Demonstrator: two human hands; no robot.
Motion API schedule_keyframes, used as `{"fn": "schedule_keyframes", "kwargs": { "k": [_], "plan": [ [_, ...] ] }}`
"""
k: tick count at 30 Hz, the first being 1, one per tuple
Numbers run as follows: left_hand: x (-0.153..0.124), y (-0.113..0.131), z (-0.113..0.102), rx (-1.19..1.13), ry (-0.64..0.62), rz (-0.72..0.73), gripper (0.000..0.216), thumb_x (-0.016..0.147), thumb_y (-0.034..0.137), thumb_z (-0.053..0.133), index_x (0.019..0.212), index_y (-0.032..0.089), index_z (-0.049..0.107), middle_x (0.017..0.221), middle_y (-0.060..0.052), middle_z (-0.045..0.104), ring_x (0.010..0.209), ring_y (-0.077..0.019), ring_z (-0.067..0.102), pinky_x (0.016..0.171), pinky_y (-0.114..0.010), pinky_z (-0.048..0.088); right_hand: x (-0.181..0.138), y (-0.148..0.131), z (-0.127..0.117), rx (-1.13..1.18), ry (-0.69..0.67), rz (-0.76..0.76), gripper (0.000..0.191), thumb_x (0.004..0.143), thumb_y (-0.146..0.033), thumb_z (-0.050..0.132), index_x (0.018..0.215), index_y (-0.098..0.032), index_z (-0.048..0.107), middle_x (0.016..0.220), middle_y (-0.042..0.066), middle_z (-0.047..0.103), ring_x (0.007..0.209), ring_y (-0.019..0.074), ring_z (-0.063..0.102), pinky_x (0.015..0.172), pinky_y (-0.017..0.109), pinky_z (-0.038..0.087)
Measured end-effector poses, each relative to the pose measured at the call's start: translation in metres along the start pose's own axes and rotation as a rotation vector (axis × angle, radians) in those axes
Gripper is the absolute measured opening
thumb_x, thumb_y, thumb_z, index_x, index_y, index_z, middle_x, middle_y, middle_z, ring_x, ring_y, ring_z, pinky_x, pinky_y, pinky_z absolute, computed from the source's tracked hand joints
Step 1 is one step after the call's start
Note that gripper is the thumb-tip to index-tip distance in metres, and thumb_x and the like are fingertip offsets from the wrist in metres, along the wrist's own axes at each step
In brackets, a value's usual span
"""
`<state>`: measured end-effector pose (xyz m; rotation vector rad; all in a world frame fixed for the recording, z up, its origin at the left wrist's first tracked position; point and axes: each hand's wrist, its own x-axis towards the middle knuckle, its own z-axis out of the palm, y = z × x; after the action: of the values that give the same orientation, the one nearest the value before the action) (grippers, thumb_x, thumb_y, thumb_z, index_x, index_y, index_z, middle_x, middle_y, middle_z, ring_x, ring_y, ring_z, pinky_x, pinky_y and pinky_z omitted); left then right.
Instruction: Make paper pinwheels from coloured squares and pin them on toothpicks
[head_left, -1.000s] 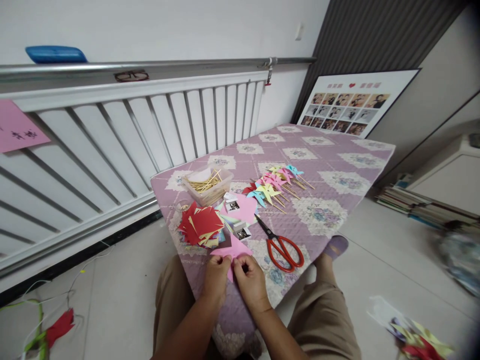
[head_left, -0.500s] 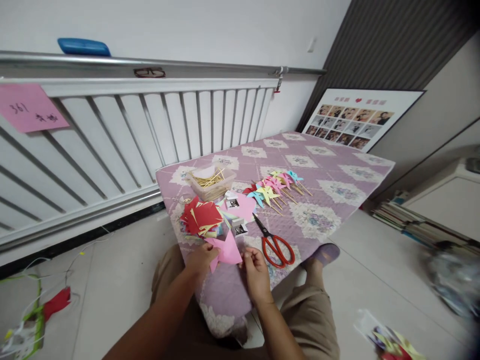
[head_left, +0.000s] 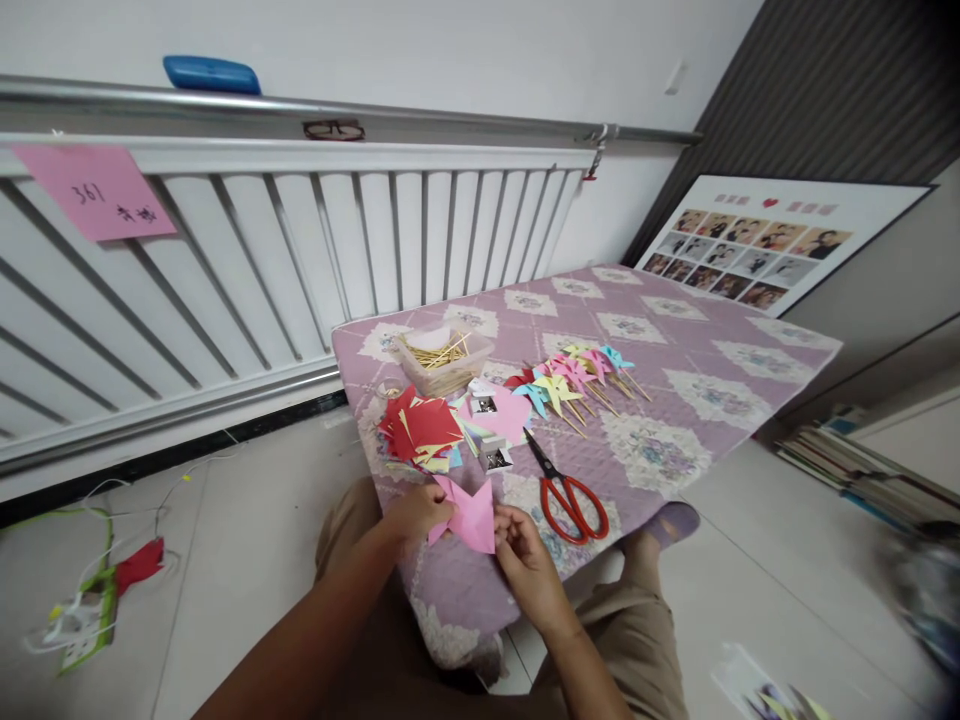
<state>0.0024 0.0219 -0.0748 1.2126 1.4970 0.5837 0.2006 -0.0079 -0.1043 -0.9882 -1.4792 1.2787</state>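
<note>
My left hand (head_left: 421, 515) is closed in a pinch on the left side of a pink paper pinwheel piece (head_left: 474, 516), cut into pointed flaps. My right hand (head_left: 529, 560) is at the paper's right edge, fingers curled together; whatever sits between the fingertips is too small to make out. Just beyond the paper is a small white box of metal pins (head_left: 496, 456), with a second pin box (head_left: 484, 404) behind it. A stack of red and yellow paper pieces (head_left: 424, 425) lies to the left. Red-handled scissors (head_left: 568, 498) rest to the right, blades pointing away.
A clear plastic tub (head_left: 442, 365) of thin sticks stands behind the paper stack. Several finished pinwheels on sticks (head_left: 574, 380) lie farther right on the quilted purple cloth (head_left: 645, 330). A white radiator (head_left: 435, 235) runs along the wall, and a photo board (head_left: 780, 240) leans at the far end.
The pink paper has turned in my left fingers, and its upper flap points more upright. My right hand stays by its right edge. The whole view has shifted leftward.
</note>
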Motion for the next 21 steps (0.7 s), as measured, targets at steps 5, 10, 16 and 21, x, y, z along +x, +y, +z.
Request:
{"fn": "schedule_keyframes", "kwargs": {
  "k": [5,10,16,21],
  "plan": [
    [0.000,-0.004,-0.001,0.007,-0.023,0.002,0.009,0.075,0.022,0.052,0.070,0.017,0.057,0.055,0.003,0.054,0.047,-0.0112,0.044,0.046,-0.024,0.029,-0.005,-0.008,-0.009,-0.222,-0.066,-0.041,0.034,0.091,-0.021,0.047,0.124,-0.024,0.047,0.094,0.004,0.063,0.087,0.0173,0.062,0.081,0.030,0.048],
    [-0.001,-0.003,-0.005,0.042,-0.057,0.039,0.008,0.074,0.020,0.056,0.068,0.016,0.058,0.055,0.003,0.053,0.049,-0.0106,0.043,0.049,-0.024,0.030,0.004,-0.027,-0.015,-0.398,-0.155,-0.051,0.015,0.088,-0.020,0.050,0.094,-0.021,0.063,0.091,0.005,0.066,0.085,0.0193,0.062,0.077,0.029,0.046],
    [-0.003,0.002,-0.005,0.073,-0.045,0.020,0.007,0.073,0.019,0.055,0.069,0.016,0.059,0.054,0.004,0.050,0.049,-0.0106,0.042,0.049,-0.024,0.028,0.021,-0.033,-0.009,-0.288,-0.194,0.092,0.012,0.087,-0.029,0.055,0.084,-0.020,0.062,0.078,0.001,0.061,0.072,0.0163,0.056,0.066,0.026,0.043],
    [-0.004,0.003,-0.002,0.068,-0.032,0.017,0.007,0.074,0.020,0.055,0.070,0.016,0.059,0.056,0.003,0.052,0.049,-0.0115,0.044,0.049,-0.024,0.029,0.024,-0.034,-0.005,-0.301,-0.189,0.103,0.010,0.087,-0.029,0.056,0.083,-0.021,0.061,0.076,-0.001,0.058,0.071,0.0158,0.054,0.066,0.026,0.042]
  ]
}}
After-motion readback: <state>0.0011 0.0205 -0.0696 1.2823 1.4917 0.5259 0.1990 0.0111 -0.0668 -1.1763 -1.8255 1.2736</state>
